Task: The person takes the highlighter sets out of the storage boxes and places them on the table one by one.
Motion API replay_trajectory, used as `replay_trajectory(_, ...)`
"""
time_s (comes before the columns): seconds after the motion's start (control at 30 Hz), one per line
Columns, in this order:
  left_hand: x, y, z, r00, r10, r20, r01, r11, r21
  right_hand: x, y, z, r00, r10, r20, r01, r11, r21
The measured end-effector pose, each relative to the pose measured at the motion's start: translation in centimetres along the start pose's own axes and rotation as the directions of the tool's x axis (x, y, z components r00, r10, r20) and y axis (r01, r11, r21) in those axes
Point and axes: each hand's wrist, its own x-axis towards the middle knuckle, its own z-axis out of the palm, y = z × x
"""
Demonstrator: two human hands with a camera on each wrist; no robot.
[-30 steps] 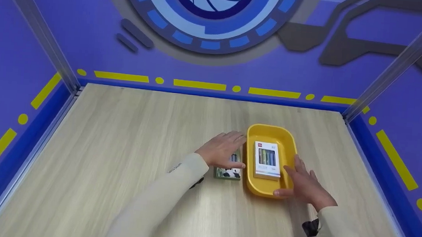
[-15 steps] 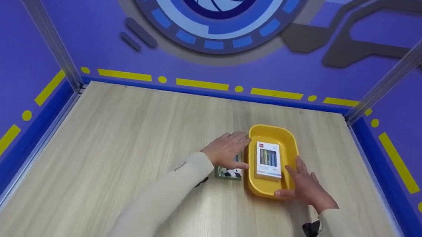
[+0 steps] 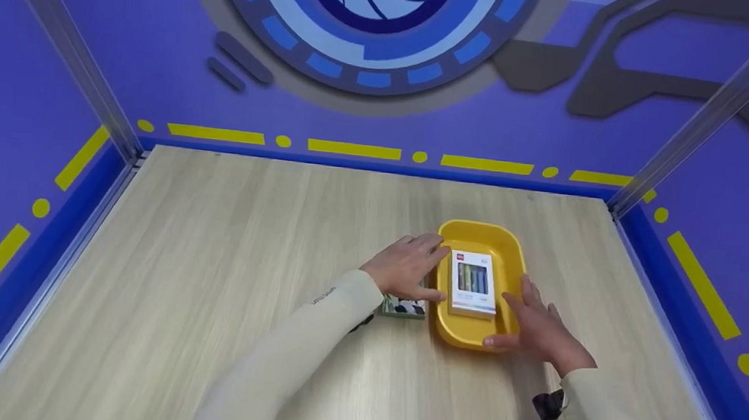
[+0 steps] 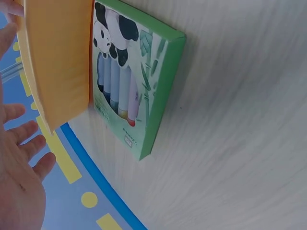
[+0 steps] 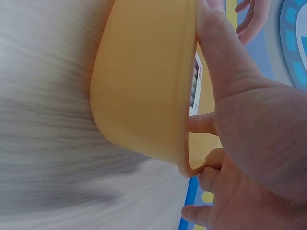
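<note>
In the head view a yellow plastic tray (image 3: 481, 232) stands on the table, holding a white box (image 3: 473, 284) whose window shows coloured sticks. My right hand (image 3: 545, 332) rests on its right and near rim. The right wrist view shows one of its fingers inside the tray (image 5: 144, 81) and another outside, with the thumb over the rim. My left hand (image 3: 403, 268) is at the left rim, fingers extended; whether they touch it I cannot tell. Under that hand lies a green panda-print box (image 4: 153, 96) with crayon-like sticks in its window, beside the tray and partly hidden in the head view.
The wood-grain table (image 3: 213, 258) is enclosed by purple-blue walls (image 3: 328, 114) with yellow markings. Metal posts (image 3: 704, 121) stand at the back corners. Bare tabletop extends left of the tray and in front of it.
My left hand has shifted slightly right, its fingertips now over the tray's left rim. It covers more of the panda box. My right hand and the tray look unchanged.
</note>
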Motion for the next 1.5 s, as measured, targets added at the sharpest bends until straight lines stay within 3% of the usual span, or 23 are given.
replay_trajectory(0.23, 0.2, 0.3, 0.2, 0.999, -0.005, 0.033, 0.006, 1.0, -0.004, -0.2, -0.1, 0.0, 1.0, -0.001, 0.005, 0.002, 1.0, -0.018)
replay_trajectory(0.97, 0.6, 1.0, -0.1, 0.999, 0.007, 0.032, -0.008, 0.999, 0.038, -0.3, -0.1, 0.1, 1.0, -0.01, -0.01, 0.009, 0.999, -0.044)
replay_trajectory(1.5, 0.9, 1.3, -0.2, 1.0, 0.017, 0.009, -0.017, 1.0, 0.006, -0.2, 0.1, -0.1, 1.0, -0.015, -0.01, 0.015, 0.999, -0.032)
